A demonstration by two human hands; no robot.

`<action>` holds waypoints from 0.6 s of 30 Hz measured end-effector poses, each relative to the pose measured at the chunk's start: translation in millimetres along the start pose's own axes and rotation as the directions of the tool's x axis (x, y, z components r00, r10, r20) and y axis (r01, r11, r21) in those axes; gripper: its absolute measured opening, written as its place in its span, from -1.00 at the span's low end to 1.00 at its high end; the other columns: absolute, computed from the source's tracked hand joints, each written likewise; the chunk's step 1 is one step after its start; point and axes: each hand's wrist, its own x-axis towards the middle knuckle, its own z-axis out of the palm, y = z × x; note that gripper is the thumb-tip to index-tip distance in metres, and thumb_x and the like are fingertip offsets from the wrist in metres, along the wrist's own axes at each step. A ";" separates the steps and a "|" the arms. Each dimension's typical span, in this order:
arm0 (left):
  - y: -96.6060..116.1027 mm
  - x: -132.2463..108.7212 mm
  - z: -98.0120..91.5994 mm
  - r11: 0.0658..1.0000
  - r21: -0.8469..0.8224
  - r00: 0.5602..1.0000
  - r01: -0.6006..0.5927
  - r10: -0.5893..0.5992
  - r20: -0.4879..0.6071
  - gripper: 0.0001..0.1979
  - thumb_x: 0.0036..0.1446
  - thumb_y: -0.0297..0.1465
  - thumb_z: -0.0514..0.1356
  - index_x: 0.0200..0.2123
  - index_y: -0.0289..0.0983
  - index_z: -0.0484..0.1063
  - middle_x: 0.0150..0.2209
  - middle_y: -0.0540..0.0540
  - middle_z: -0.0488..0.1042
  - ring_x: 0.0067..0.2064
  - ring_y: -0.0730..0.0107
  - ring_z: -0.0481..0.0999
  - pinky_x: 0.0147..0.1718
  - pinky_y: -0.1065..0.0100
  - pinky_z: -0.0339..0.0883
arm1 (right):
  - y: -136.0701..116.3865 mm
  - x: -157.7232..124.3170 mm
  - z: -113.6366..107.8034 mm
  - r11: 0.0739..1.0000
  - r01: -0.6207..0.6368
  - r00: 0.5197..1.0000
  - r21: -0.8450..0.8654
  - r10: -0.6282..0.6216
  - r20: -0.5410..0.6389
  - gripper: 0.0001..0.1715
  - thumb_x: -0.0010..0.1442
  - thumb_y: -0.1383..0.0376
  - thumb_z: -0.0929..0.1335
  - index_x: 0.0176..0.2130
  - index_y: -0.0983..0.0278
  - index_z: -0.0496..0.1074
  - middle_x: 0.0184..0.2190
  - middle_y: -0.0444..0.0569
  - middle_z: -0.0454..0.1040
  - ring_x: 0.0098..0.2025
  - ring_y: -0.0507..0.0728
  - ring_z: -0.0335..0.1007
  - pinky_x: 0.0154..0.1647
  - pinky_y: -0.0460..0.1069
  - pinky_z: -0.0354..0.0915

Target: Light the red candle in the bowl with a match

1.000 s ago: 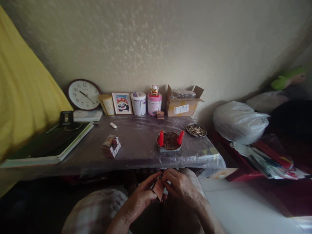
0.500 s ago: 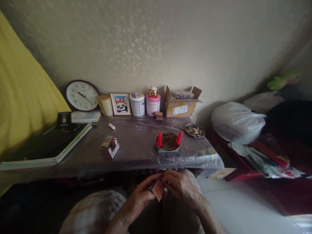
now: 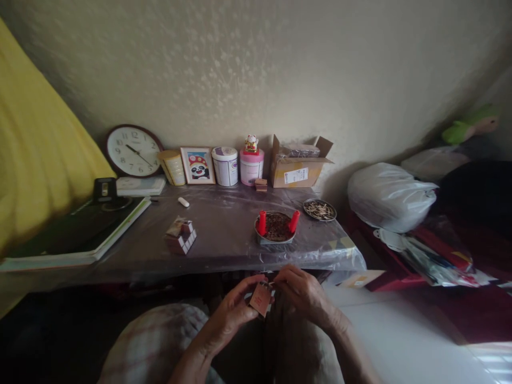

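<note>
Head view. Fingers of the left hand (image 3: 234, 313) and the right hand (image 3: 303, 290) were pinched shut on a small reddish box (image 3: 260, 299), held between them over the lap, just short of the table (image 3: 228, 237) edge. Its dark print was too small to read. Beyond stood a dish (image 3: 276, 229) with two red candles. At the wall were a clock (image 3: 134, 151) with black numerals and a cardboard box (image 3: 298, 172) with an illegible white label.

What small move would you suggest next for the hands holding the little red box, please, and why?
Probably ease the box open with the right hand: it pinches the box's upper end while the left hand grips its sides, both low before the table.
</note>
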 end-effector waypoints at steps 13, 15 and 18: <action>-5.1 8.8 3.0 0.987 0.096 0.992 -0.130 0.129 0.017 -0.45 -0.07 -0.30 0.39 0.06 -0.11 0.45 0.13 -0.16 0.45 0.17 0.06 0.34 0.11 0.18 0.15 | -5.6 -6.5 -2.3 0.999 0.009 0.999 0.054 -0.010 0.035 -0.82 0.32 0.41 0.25 -0.20 0.22 0.42 -0.25 -0.04 0.41 -0.24 0.07 0.40 -0.19 -0.05 0.33; -4.7 9.4 5.3 0.984 0.098 0.989 -0.150 0.149 0.018 -0.45 -0.07 -0.28 0.39 0.06 -0.11 0.45 0.13 -0.17 0.45 0.19 0.05 0.32 0.13 0.17 0.13 | -8.0 -5.9 -2.7 0.995 0.005 0.999 0.095 -0.010 0.051 -0.81 0.32 0.43 0.25 -0.18 0.22 0.43 -0.23 -0.04 0.42 -0.21 0.06 0.41 -0.16 -0.06 0.33; -3.1 8.8 8.6 0.983 0.093 0.987 -0.159 0.159 0.014 -0.44 -0.08 -0.28 0.40 0.05 -0.11 0.46 0.13 -0.17 0.46 0.19 0.03 0.32 0.15 0.15 0.12 | -7.9 -5.4 -2.8 0.983 0.000 0.999 0.182 -0.006 0.034 -0.82 0.31 0.43 0.27 -0.20 0.21 0.44 -0.23 -0.06 0.43 -0.19 0.05 0.41 -0.15 -0.07 0.33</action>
